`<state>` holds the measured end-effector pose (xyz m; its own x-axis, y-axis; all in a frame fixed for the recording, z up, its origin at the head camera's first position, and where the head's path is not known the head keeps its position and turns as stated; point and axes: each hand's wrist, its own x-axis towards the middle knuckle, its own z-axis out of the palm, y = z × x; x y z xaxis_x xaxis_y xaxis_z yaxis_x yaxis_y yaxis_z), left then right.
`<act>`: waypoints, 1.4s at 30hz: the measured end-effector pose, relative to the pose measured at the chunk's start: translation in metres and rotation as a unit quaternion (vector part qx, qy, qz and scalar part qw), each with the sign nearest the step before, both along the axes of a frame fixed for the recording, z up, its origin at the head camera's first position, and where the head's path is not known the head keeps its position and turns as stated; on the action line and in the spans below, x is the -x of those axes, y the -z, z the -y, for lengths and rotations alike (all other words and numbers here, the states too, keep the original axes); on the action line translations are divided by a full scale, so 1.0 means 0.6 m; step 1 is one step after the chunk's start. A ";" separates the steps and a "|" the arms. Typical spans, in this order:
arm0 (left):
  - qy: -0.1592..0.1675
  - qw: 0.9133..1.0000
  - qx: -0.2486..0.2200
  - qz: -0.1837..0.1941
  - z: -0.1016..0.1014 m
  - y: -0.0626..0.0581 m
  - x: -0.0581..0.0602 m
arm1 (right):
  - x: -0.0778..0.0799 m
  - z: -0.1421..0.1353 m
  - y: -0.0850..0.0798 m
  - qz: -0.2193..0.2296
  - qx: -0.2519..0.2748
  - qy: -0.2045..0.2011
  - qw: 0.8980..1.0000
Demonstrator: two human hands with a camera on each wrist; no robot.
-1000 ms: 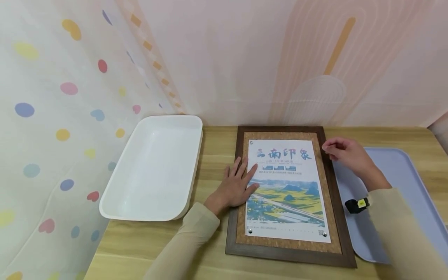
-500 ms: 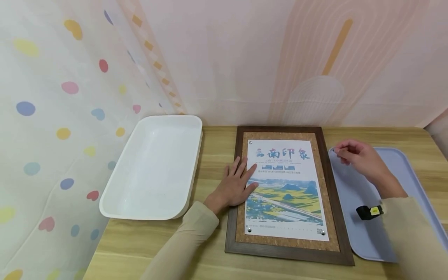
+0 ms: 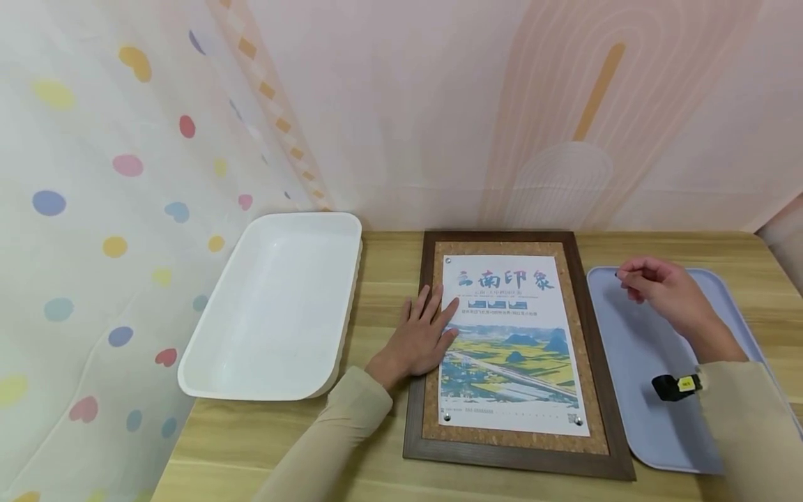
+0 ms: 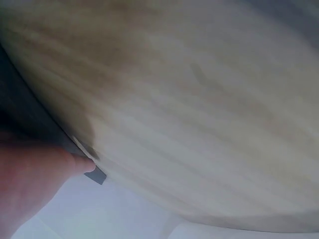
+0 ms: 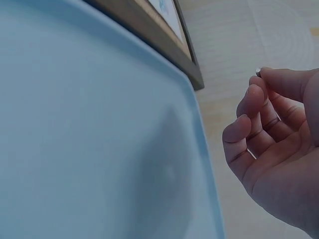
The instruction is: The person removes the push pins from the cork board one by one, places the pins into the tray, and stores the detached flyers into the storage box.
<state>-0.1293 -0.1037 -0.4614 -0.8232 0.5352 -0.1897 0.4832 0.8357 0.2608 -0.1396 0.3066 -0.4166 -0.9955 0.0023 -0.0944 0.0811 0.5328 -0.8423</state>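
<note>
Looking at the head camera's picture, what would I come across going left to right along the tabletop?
White tray → left hand → poster → tiny item pinched at the fingertips → right hand.

Board [image 3: 521, 458] on table [image 3: 390, 279] between basin [image 3: 282, 314], left, and tray [image 3: 633, 390], right; poster [image 3: 509, 352] on board.
</note>
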 end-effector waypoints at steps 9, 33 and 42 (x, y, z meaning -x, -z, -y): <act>-0.001 1.000 0.002 -0.002 0.000 -0.001 0.000 | 0.005 -0.018 0.022 0.020 0.013 0.013 1.000; 0.005 1.000 0.004 0.013 0.000 -0.005 0.000 | 0.012 -0.007 0.054 0.034 -0.042 0.038 0.998; 0.004 1.000 0.004 0.018 -0.001 -0.007 0.000 | 0.016 -0.006 0.056 0.034 -0.061 0.036 0.997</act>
<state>-0.1293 -0.1033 -0.4575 -0.8112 0.5408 -0.2224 0.4811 0.8334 0.2720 -0.1491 0.3101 -0.4499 -0.9836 0.0882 -0.1572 0.1776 0.6217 -0.7628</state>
